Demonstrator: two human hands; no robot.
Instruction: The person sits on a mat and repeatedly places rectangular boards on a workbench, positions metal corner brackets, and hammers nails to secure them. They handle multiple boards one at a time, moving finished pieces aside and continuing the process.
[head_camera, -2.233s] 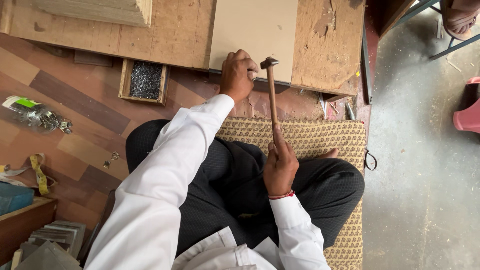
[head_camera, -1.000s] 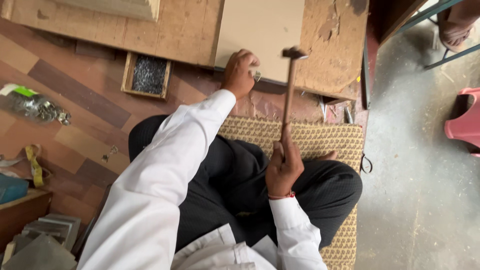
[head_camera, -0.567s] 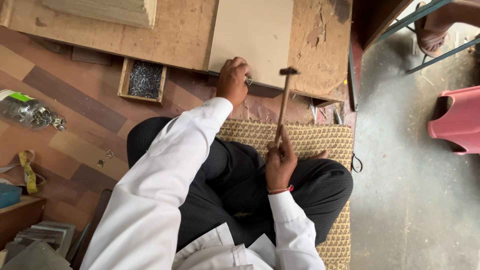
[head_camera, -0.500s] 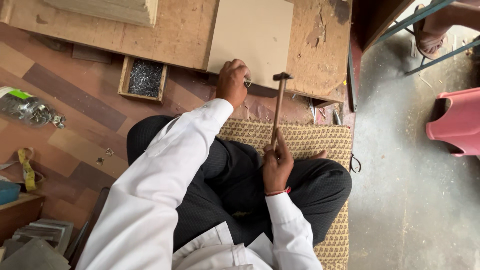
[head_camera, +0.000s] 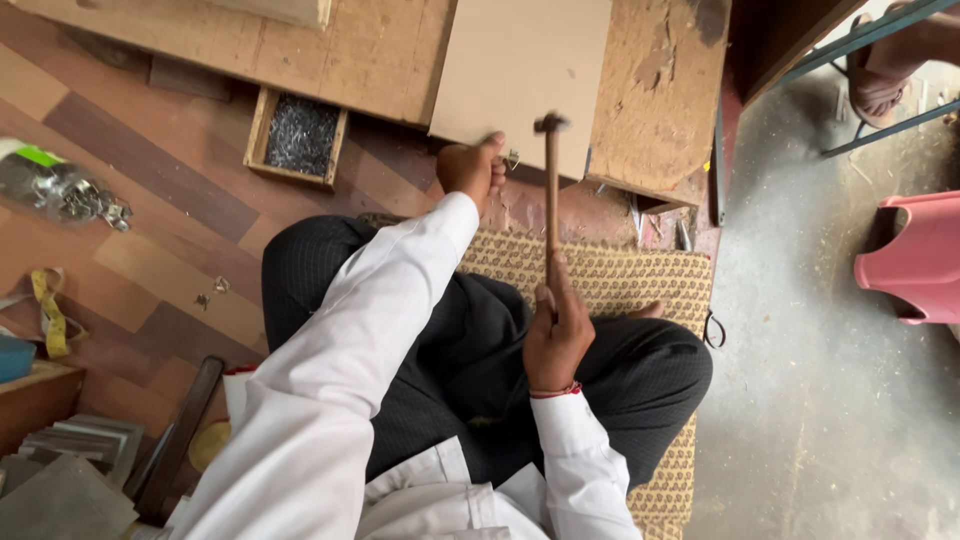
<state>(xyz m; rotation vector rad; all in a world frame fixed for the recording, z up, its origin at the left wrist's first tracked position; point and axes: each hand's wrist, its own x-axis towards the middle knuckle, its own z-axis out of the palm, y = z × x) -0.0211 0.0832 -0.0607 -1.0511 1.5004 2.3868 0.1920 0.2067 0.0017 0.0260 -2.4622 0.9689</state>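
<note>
Head view: we clench our right hand (head_camera: 556, 338) round the hammer (head_camera: 550, 190); a mis-strike could hit our left hand's (head_camera: 472, 168) fingers (head_camera: 493, 150), grasping the light panel's (head_camera: 520, 75) edge.

The hammer (head_camera: 550, 190) now stands more upright in the right hand (head_camera: 556, 335), its head blurred and lifted just right of the left hand (head_camera: 472, 168), whose fingers now reach onto the pale panel's (head_camera: 520, 70) edge.
</note>
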